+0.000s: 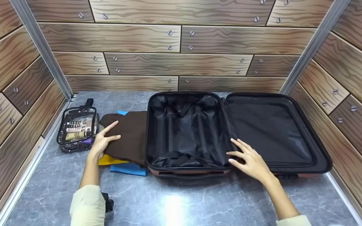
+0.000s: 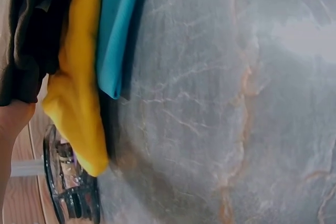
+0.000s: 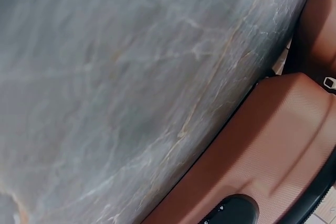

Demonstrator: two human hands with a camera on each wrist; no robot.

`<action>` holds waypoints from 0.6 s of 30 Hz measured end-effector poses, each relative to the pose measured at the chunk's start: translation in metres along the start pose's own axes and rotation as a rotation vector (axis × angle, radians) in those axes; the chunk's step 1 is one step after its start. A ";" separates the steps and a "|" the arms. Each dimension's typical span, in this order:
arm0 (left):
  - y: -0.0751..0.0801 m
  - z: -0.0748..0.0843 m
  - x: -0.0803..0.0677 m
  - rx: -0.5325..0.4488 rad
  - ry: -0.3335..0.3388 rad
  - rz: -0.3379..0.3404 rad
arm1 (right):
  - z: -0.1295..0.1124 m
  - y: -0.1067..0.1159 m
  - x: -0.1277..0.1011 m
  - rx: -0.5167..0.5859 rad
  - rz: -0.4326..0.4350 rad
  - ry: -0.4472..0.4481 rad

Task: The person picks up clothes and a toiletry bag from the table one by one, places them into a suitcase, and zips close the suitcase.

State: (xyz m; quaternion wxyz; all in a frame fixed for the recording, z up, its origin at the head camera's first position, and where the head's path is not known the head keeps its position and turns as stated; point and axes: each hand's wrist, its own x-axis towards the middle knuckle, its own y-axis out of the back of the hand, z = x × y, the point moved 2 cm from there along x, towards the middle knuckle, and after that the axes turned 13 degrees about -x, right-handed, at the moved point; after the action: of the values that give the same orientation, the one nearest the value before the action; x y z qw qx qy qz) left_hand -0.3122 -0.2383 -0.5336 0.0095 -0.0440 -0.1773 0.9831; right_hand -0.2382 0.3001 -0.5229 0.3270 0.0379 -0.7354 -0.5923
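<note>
An open suitcase (image 1: 185,138) with a black lining lies in the middle, its two halves spread flat. To its left is a stack of folded cloths: a dark brown one (image 1: 127,135) on top, then a yellow one (image 1: 113,160) and a blue one (image 1: 129,169). My left hand (image 1: 101,142) rests at the brown cloth's left edge, index finger and thumb straight and spread over it. The left wrist view catches part of that hand (image 2: 16,119) against the brown fabric (image 2: 26,51). Over the suitcase's hinge side, my right hand (image 1: 250,161) has its fingers spread and holds nothing.
A clear pouch (image 1: 79,128) with black trim and small toiletries stands left of the cloths. The suitcase's other half (image 1: 269,131) reaches toward the right wall. Its copper-coloured shell (image 3: 262,140) shows in the right wrist view. Wood-patterned panels (image 1: 181,64) enclose the grey marbled surface (image 1: 137,201).
</note>
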 end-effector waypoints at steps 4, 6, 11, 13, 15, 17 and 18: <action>-0.004 0.004 0.001 0.009 -0.025 -0.011 | 0.001 0.001 0.000 -0.001 -0.007 -0.002; -0.007 0.005 0.001 0.017 -0.035 -0.009 | 0.001 0.002 0.000 0.003 -0.009 -0.007; -0.013 0.010 0.000 0.042 -0.049 -0.003 | 0.001 0.002 0.000 0.005 -0.011 -0.010; -0.015 0.012 -0.001 0.051 -0.054 -0.006 | 0.001 0.001 -0.001 0.005 -0.012 -0.009; -0.016 0.014 -0.001 0.061 -0.057 -0.015 | 0.001 0.000 -0.001 0.007 -0.011 -0.008; -0.017 0.016 -0.001 0.061 -0.060 -0.021 | 0.001 0.000 -0.001 0.008 -0.008 -0.007; -0.018 0.018 -0.002 0.064 -0.063 -0.023 | 0.001 0.000 -0.001 0.006 -0.003 -0.005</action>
State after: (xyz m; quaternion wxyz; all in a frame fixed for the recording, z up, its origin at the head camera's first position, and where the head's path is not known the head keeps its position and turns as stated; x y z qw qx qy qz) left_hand -0.3121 -0.2278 -0.5104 0.0167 -0.0109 -0.1466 0.9890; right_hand -0.2382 0.3008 -0.5237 0.3241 0.0384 -0.7381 -0.5906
